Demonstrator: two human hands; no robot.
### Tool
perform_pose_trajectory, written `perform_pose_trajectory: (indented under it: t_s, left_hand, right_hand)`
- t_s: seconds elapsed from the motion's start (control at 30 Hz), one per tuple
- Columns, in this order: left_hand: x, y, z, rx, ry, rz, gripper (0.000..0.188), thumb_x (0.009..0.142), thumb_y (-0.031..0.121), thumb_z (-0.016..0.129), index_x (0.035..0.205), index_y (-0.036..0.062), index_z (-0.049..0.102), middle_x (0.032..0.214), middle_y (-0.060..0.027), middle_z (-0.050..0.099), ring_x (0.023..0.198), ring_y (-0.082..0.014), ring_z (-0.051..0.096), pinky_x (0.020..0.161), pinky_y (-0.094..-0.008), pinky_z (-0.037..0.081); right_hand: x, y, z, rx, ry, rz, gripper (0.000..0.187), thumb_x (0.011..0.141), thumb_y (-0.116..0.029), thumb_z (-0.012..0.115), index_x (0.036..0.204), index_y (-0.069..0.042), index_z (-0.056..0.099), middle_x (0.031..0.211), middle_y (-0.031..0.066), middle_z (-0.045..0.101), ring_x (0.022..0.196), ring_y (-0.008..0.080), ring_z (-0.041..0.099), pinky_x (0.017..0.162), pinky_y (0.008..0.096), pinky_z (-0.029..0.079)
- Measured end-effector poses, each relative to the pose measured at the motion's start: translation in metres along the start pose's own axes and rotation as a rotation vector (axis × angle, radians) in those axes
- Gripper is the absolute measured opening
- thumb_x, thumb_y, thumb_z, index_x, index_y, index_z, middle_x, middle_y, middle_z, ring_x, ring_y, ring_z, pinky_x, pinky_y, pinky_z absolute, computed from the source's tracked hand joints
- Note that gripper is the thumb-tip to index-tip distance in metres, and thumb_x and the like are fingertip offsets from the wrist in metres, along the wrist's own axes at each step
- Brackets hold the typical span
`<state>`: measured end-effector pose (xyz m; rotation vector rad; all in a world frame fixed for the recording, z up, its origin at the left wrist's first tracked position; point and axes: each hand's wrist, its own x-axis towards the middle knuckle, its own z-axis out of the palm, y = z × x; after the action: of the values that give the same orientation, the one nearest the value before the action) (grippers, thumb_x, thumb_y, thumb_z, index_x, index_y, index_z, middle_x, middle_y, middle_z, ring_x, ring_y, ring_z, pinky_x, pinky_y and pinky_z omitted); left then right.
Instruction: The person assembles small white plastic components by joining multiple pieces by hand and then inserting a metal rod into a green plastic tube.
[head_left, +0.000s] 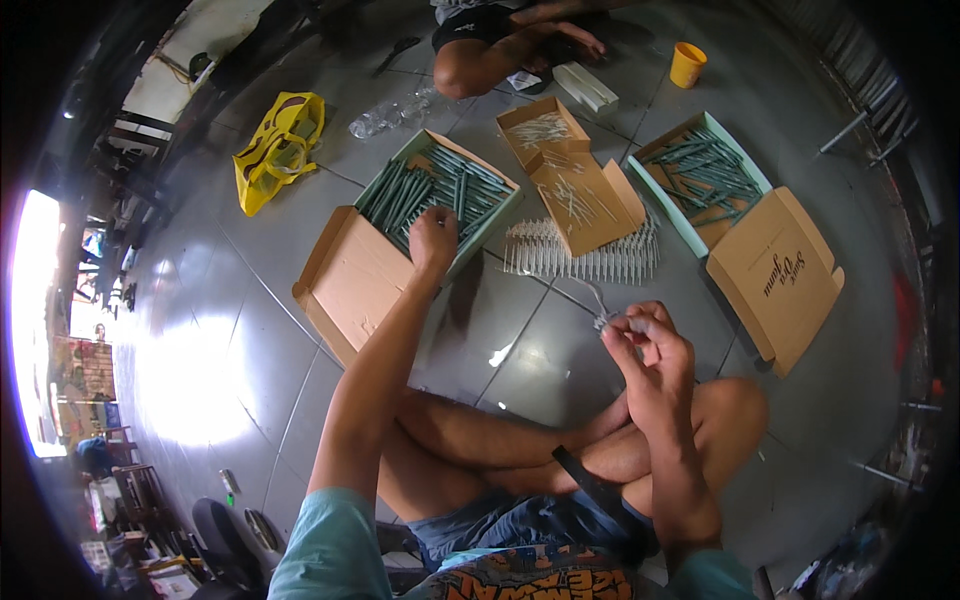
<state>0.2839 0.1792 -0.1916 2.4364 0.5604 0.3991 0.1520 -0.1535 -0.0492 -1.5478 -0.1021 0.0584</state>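
My left hand (433, 240) is closed and reaches into a pale green cardboard box (489, 229) full of slim dark green pen-like sticks (410, 195). Its fingertips touch the sticks, but what they grip is hidden. Over my crossed legs, my right hand (655, 350) pinches a small clear piece (601, 322) from which a thin pale strand curves up. Beyond that hand, many slender clear pieces (580, 262) lie side by side in a row on the floor. An open brown carton (612, 232) with thin whitish sticks (572, 200) partly overlaps this row.
To the right stands a second box (750, 165) of green sticks, its brown lid (780, 275) folded open. A yellow cup (688, 65), a white box (586, 88), a clear plastic bottle (385, 115) and a yellow bag (280, 150) lie farther off. Another person (490, 50) sits opposite.
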Motion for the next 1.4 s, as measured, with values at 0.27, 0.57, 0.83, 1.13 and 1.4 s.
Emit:
perform_pose_trajectory:
  t_s: [0.27,0.57,0.83,1.13,1.4]
  left_hand:
    - [0.049,-0.004,0.033,0.235,-0.103,-0.113,0.029,0.086,0.031,0.065,0.099,0.007,0.072,0.099,-0.0187,0.071,0.098,-0.037,0.067,0.086,-0.046,0.053]
    - [0.06,-0.021,0.052,0.361,-0.184,-0.219,0.035,0.083,0.038,0.071,0.101,0.0083,0.074,0.105,-0.0171,0.071,0.102,-0.0352,0.067,0.089,-0.0446,0.052]
    - [0.046,-0.036,0.026,0.22,-0.157,-0.017,0.029,0.088,0.032,0.063,0.106,0.0104,0.07,0.108,-0.021,0.068,0.101,-0.0373,0.065,0.087,-0.0455,0.052]
    - [0.022,-0.046,0.007,0.272,-0.344,-0.016,0.034,0.076,0.038,0.069,0.091,0.0089,0.077,0.093,-0.0138,0.074,0.091,-0.0307,0.07,0.083,-0.0412,0.055]
    - [0.016,-0.041,0.018,0.349,-0.321,-0.044,0.035,0.077,0.04,0.07,0.096,0.0117,0.077,0.095,-0.0154,0.073,0.091,-0.0328,0.07,0.083,-0.0422,0.054]
  right_hand:
    - [0.006,0.017,-0.012,-0.188,0.13,-0.055,0.011,0.086,-0.009,0.072,0.088,0.001,0.067,0.095,0.0068,0.055,0.077,0.0147,0.05,0.075,0.0275,0.045]
    - [0.011,0.018,-0.021,-0.227,0.162,-0.014,0.013,0.086,-0.009,0.071,0.088,0.002,0.066,0.095,0.0083,0.057,0.077,0.0163,0.051,0.075,0.0286,0.045]
    - [0.01,0.018,-0.023,-0.164,0.163,0.006,0.013,0.088,-0.007,0.07,0.089,0.004,0.064,0.098,0.0085,0.057,0.084,0.0169,0.053,0.078,0.0286,0.045]
    - [0.008,0.024,-0.022,-0.107,0.15,0.027,0.012,0.089,-0.005,0.069,0.092,0.005,0.062,0.103,0.0096,0.057,0.09,0.0168,0.055,0.081,0.0289,0.046]
    - [0.005,0.027,-0.025,-0.073,0.167,0.043,0.013,0.089,-0.003,0.069,0.095,0.006,0.062,0.105,0.0092,0.056,0.091,0.0166,0.055,0.082,0.029,0.046]
